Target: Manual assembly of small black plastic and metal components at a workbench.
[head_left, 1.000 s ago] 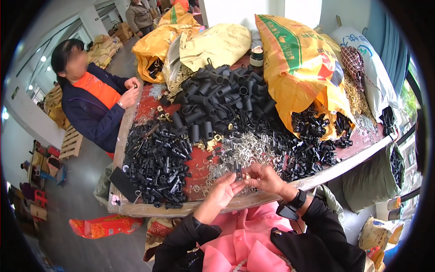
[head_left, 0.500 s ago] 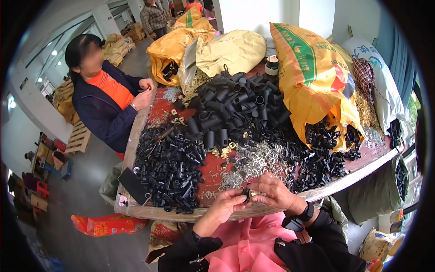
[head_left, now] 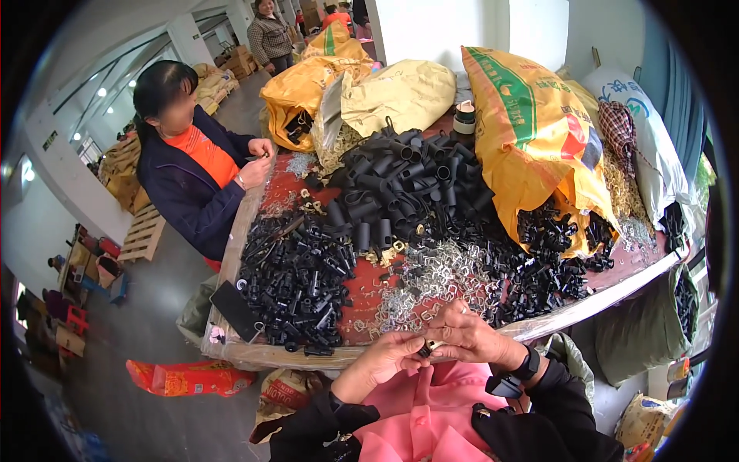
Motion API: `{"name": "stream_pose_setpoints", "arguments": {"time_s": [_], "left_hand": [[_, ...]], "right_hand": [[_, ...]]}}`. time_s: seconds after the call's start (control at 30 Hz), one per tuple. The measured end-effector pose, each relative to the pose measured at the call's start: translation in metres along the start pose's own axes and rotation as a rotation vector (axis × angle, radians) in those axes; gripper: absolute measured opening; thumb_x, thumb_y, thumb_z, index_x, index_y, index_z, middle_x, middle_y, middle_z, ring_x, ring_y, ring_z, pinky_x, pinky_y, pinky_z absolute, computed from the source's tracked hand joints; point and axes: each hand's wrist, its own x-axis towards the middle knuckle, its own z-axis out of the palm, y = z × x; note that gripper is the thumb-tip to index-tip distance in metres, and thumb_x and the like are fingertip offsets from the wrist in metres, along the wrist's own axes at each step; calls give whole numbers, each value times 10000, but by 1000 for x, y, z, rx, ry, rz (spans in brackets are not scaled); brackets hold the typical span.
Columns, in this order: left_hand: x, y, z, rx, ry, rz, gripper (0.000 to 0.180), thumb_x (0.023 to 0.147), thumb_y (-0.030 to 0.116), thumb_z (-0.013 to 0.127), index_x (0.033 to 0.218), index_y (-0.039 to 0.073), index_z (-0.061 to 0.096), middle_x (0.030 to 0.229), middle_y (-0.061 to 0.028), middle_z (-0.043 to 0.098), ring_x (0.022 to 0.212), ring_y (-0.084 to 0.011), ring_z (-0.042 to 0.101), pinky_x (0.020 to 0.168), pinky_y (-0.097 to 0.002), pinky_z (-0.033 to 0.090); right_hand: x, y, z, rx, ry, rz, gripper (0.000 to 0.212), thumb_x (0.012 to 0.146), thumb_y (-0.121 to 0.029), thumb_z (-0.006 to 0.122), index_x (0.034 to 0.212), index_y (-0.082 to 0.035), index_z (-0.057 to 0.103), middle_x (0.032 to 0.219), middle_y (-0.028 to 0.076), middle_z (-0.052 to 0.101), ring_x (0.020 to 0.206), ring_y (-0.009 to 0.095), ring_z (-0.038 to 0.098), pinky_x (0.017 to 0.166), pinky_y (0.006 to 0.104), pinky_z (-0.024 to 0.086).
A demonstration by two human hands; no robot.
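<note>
Just past the table's near edge, my left hand (head_left: 391,356) pinches a small black plastic part (head_left: 425,349) between thumb and fingers. My right hand (head_left: 467,336) meets it from the other side, fingers closed at the part's right end, where a pale metallic bit shows. Its exact shape is too small to make out. Beyond my hands lies a heap of silvery wire clips (head_left: 439,281). Left of that is a pile of small black plastic fittings (head_left: 296,281), and farther back rises a heap of black tubes (head_left: 400,173).
A dark flat phone-like slab (head_left: 236,311) lies at the table's left corner. Yellow woven sacks (head_left: 523,131) stand along the back and right, one spilling black parts. A co-worker (head_left: 196,162) stands at the left edge, holding something small. The table rim (head_left: 269,356) is wrapped in plastic.
My hands and the black part have come slightly lower and nearer to me, with the part tilted. The view has shifted a little; the heaps look unchanged.
</note>
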Motion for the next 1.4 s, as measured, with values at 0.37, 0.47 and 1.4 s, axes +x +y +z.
{"name": "stream_pose_setpoints", "arguments": {"time_s": [0.37,0.47,1.4], "left_hand": [[8,-3,5,-73,-48,-56,265,817,196,558,960,-27,546,849,-129,604,684,-153,608,605,-211,499],[7,-7,0,-179,-90,-90,274,803,199,570,968,-18,542,844,-149,598,692,-217,607,633,-296,516],[14,6,-8,48,94,28,257,818,163,536,974,-41,536,865,-159,593,733,-209,601,652,-286,515]], "right_hand": [[13,6,-21,332,-165,85,384,675,-203,689,1004,-31,588,908,78,540,816,239,496,760,339,368],[15,3,-19,353,-155,73,381,668,-202,695,991,-32,588,913,81,539,816,243,501,753,340,373],[-7,35,14,463,-32,382,347,748,-197,625,1025,-16,517,944,95,536,900,213,524,791,328,412]]}}
